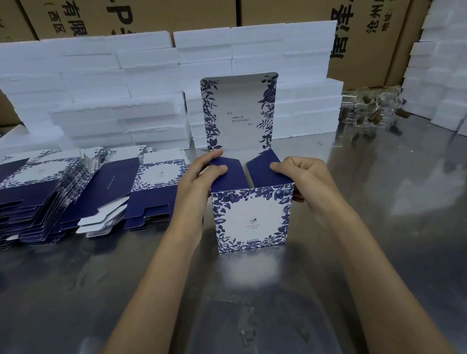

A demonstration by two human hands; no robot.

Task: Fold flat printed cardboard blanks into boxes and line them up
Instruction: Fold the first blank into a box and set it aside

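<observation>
Here, both hands gripped the upright box [253, 219]: left hand [200, 178] at 9 o'clock, right hand [304, 177] at 3 o'clock, fingers curled on its navy flaps [264, 170].

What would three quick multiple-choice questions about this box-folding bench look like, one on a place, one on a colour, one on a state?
1. Where do the flat blanks lie?
A. left of the box
B. right of the box
C. inside the box

2. What colour are the two side flaps?
A. red
B. dark blue
C. green

3. How is the box's lid?
A. tucked shut
C. torn off
B. standing open

Answers: 1 A, the piles lie on the steel table left of the box. 2 B, the left hand and right hand press navy flaps. 3 B, the lid rises upright behind.
</observation>
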